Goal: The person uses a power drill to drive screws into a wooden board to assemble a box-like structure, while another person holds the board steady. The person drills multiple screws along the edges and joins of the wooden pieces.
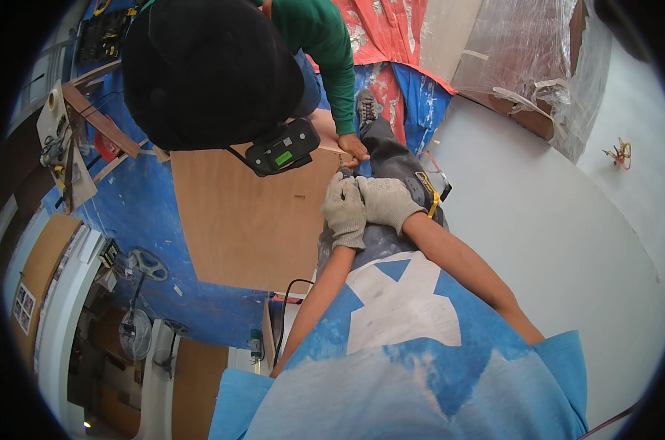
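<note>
My right hand (pixel 391 202), in a pale knit work glove, is wrapped round a black and yellow cordless drill (pixel 430 194); most of the tool's body is hidden. Pressed up beside it, my gloved left hand (pixel 345 210) is closed about the drill's dark front end, at the right edge of a plywood panel (pixel 251 220). Just beyond my gloves, a co-worker's bare hand (pixel 353 145) in a green sleeve rests on the panel's edge. Whether the drill's tip touches the wood is hidden.
The co-worker's black cap (pixel 207 73) and a black device (pixel 282 149) cover the panel's far side. Blue sheeting (pixel 145 213) lies beneath. To the left are wood scraps (pixel 101 121) and a fan (pixel 136 334). A white surface (pixel 545 242) spreads on the right, with wires (pixel 620 154).
</note>
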